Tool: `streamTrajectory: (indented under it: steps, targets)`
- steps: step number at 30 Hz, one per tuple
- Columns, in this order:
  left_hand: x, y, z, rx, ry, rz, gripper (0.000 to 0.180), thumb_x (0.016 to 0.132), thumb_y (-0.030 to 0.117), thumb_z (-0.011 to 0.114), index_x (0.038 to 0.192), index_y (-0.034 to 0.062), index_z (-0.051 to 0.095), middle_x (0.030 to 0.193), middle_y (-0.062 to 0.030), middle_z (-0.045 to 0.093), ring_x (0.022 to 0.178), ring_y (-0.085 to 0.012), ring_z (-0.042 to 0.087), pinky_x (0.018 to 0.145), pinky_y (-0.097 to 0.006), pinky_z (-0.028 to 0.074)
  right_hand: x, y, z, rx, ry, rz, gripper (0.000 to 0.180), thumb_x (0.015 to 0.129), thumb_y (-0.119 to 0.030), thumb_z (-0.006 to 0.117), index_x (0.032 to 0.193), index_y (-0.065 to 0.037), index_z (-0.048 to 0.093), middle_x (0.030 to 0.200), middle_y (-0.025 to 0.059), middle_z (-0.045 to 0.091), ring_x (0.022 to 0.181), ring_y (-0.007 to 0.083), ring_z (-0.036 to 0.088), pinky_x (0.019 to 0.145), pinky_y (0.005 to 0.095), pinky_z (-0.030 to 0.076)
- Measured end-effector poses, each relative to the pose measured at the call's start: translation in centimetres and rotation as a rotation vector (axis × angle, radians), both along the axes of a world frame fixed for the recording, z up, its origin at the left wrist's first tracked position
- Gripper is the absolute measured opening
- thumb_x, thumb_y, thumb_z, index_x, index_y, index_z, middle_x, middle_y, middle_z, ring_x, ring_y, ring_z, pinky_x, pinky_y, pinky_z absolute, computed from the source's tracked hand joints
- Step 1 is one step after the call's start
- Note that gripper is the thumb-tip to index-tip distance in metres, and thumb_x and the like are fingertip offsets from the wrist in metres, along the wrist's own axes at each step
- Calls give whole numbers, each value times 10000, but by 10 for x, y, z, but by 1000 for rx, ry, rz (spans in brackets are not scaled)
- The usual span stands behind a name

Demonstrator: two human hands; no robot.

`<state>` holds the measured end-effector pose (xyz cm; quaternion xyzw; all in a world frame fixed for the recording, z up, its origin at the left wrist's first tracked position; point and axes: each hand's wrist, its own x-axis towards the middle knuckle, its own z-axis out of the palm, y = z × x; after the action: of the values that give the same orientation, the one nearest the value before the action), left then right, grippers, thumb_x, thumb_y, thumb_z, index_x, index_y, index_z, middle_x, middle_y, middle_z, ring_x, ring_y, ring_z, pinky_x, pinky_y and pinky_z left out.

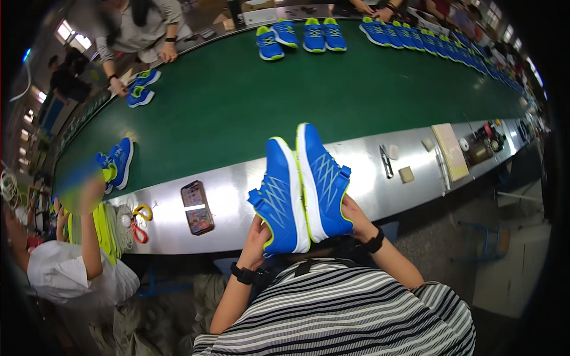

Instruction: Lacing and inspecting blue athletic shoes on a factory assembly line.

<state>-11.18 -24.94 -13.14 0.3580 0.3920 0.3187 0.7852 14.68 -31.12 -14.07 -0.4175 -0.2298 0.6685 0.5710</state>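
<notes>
Over the metal table's near edge, one blue shoe is gripped near its heel by the left hand, and its mate by the right hand. Both are held sole to sole, toes up, marked with pale crisscross lines, white midsoles and lime-green trim.

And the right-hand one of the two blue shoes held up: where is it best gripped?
The right-hand shoe is probably best held at its collar, near the heel, coming from the person's right, where the right hand holds it. It is turned sideways: toe pointing away, sole toward the left-hand shoe, foot opening facing outward.
</notes>
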Motion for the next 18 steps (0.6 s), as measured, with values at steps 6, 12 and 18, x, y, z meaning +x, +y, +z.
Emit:
streamTrajectory:
  steps: [6,12,18]
  targets:
    - [12,-4,2,-73,-107,35,547,934,12,468,1455,100,326,1315,-80,530,1155,-182,567,964,-323,484,16,-10,-19,84,-286,128,663,859,-4,460,1490,-76,271,1318,97,519,1172,176,553,960,303,471]
    - [11,5,20,1148,459,336,769,648,46,698,1374,130,458,1256,-160,466,1135,-313,492,984,-411,418,-3,-6,39,403,-253,-215,873,684,-22,600,1496,-112,292,1385,148,385,1233,282,438,1066,395,359]
    - [12,-2,55,1313,783,354,650,568,32,692,1212,64,608,1217,-170,450,1157,-334,480,1005,-408,389,20,-9,50,647,-1452,-356,749,603,-79,683,1339,-123,554,1287,203,430,1180,386,444,1026,441,375]
